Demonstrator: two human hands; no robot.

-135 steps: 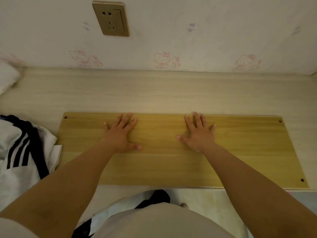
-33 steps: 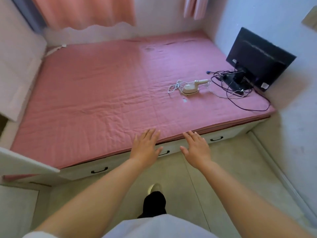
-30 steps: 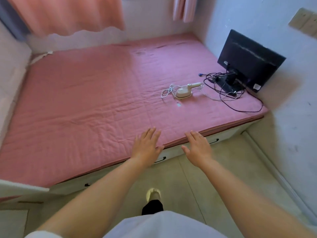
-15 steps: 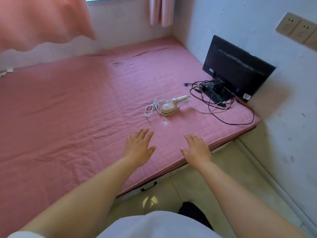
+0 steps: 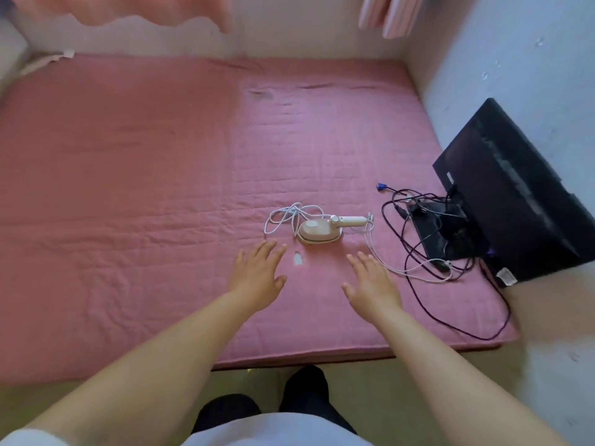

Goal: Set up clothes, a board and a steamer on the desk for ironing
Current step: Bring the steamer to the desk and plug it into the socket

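Both hands, closer than before, hover with released grips: left hand [image 5: 257,273], right hand [image 5: 373,283], steamer [image 5: 318,231] just beyond on the bed [image 5: 128,188].

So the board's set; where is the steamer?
The steamer lies on the pink mattress, just beyond both open hands, left of the black monitor.

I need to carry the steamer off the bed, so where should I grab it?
Likely the steamer's slim handle, which juts right of the body. Come from above with the right hand, the nearer one. Gather the loose white cord too.
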